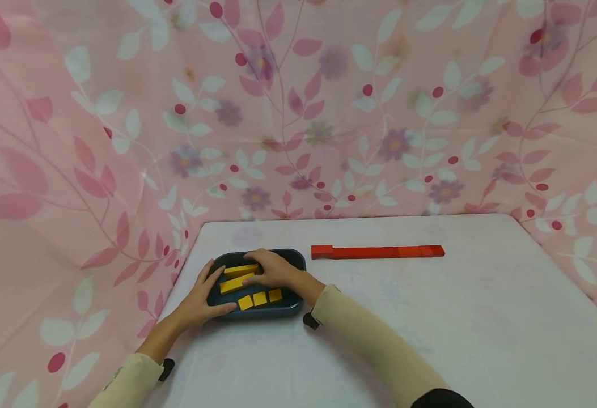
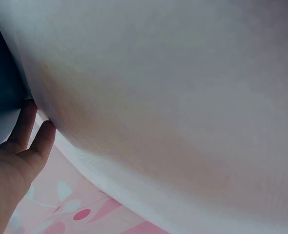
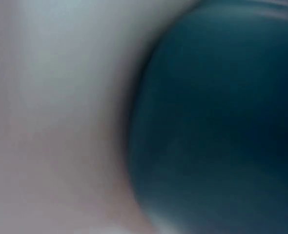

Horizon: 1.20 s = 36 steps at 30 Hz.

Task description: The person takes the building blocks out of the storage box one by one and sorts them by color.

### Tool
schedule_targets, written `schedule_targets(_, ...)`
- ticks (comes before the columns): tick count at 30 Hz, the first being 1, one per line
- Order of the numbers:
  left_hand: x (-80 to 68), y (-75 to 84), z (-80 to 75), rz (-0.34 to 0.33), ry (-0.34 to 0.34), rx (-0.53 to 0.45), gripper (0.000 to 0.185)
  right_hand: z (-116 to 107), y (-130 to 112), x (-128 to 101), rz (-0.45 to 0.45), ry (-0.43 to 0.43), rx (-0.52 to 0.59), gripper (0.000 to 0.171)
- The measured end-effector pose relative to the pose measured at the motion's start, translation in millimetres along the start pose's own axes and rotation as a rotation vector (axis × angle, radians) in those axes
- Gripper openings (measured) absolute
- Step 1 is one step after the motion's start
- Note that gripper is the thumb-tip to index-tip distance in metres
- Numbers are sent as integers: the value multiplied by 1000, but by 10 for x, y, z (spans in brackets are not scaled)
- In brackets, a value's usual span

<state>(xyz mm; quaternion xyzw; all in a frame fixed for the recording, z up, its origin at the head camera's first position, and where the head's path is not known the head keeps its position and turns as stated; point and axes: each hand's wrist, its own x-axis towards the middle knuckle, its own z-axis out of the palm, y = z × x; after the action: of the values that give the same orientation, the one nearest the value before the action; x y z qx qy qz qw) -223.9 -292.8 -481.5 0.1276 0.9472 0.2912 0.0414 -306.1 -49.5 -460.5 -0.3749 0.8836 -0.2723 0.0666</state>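
Note:
A dark blue tray [image 1: 294, 260] sits near the table's left edge. It holds two long yellow blocks [image 1: 237, 283] and three small yellow squares [image 1: 260, 298]. My left hand [image 1: 211, 290] clasps the tray's near-left corner, thumb along the front rim and fingers up the left side. In the left wrist view two of its fingers [image 2: 34, 134] lie at the cloth's edge. My right hand [image 1: 258, 271] reaches into the tray and pinches the rear long yellow block [image 1: 238, 270]. The right wrist view shows only a blurred tray wall [image 3: 222, 126].
A row of red blocks [image 1: 377, 251] lies end to end on the white tablecloth [image 1: 431, 328], right of the tray. Pink floral fabric [image 1: 298, 113] hangs behind the table and down its left side. The table's left edge runs close to the tray.

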Motion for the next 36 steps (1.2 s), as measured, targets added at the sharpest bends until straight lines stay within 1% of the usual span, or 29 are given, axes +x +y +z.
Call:
schedule_targets(4,-4,0,3,0,3,7,102,91,-14,42,30,2,-36,70)
schedule_targets(7,-4,-1,4,-1,5,12,102,157,-9,54,69,-1,-21,67)
schedule_targets(13,-9,-5,16,-15,5,16,102,229,22,69,162,-20,34,47)
schedule_targets(16,-9,-9,24,-17,4,14,101,237,26,82,186,-33,28,38)
schedule_targets(20,-7,-12,26,-21,6,12,99,246,19,88,181,-25,-14,33)
schedule_targets(23,-11,-15,26,-24,5,8,99,251,19,75,162,15,-10,30)
schedule_targets(25,-14,-21,26,-27,3,7,99,253,24,66,146,46,21,30)
schedule_targets(29,-17,-32,25,-34,1,13,99,255,44,63,134,93,125,29)
schedule_targets(32,-9,-39,27,-36,0,16,99,248,62,71,143,104,184,29)
schedule_targets(36,8,-41,30,-42,-1,12,99,232,76,85,147,103,212,28)
